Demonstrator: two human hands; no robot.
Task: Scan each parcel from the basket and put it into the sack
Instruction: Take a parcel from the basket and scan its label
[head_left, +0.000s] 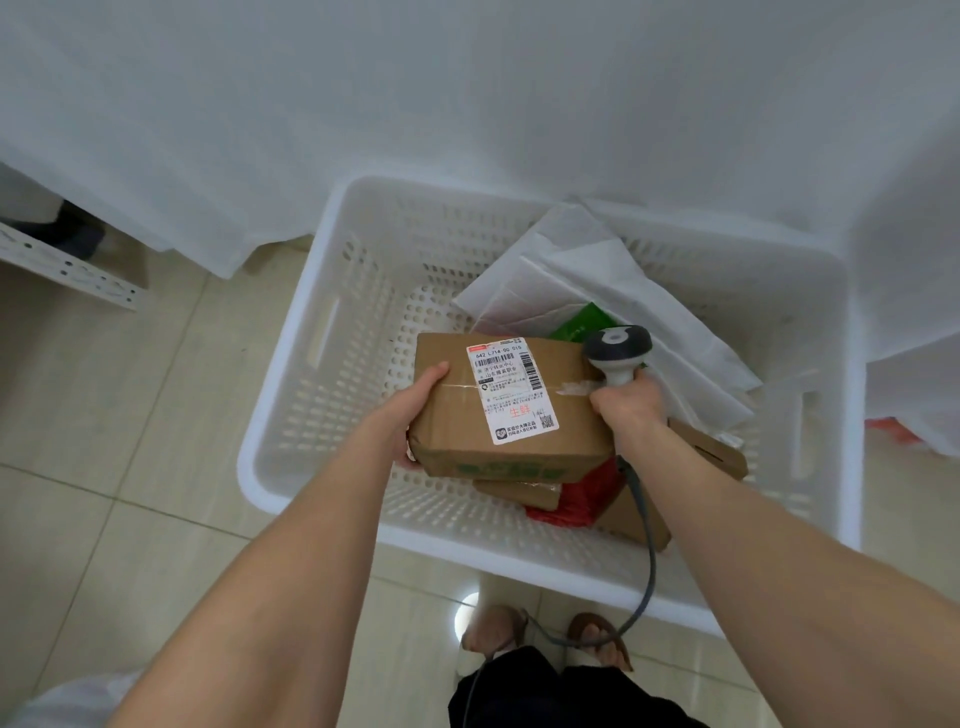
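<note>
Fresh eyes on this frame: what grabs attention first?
The cardboard box with its white shipping label sits dead centre, gripped at its left end by the left hand. Beside its right end the right hand holds a grey scanner, cable trailing down. Under both, the white perforated basket holds more parcels: white mailer bags and a red packet.

Floor: glossy beige tiles (130, 441), pale grout lines; a round light glare (466, 616) showed on them. White cloth drape (467, 104) hung behind. Perforated white metal shelf rail (67, 265) stood left.
</note>
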